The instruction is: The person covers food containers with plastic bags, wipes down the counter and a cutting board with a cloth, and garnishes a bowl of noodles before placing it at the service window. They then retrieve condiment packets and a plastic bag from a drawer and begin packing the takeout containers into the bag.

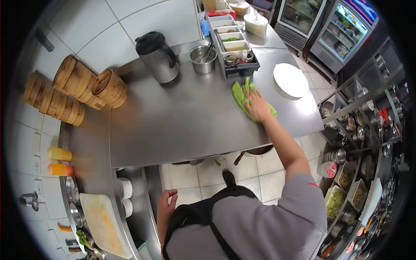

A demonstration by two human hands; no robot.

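Note:
My right hand (pixel 256 105) presses down on a bright green cloth (pixel 239 96) on the steel counter (pixel 186 117). Its fingers are bent a little into the cloth, which bunches up around them and shows past the palm on the right. A round white plate (pixel 290 80) lies to the right of that hand. Just beyond the cloth is the near end of a dark rack of white containers (pixel 234 47). My left hand (pixel 167 203) hangs low by my apron, in front of the counter, its fingers loosely bent, thumb apart, and nothing visible in it.
A steel jug (pixel 158 58) and a small pot (pixel 203 60) with utensils stand along the wall. Bamboo steamers (pixel 110 89) are stacked at the left corner. Nearer are squeeze bottles (pixel 60 169) and a cutting board (pixel 104 223). A pan (pixel 259 151) sits under the counter's front edge.

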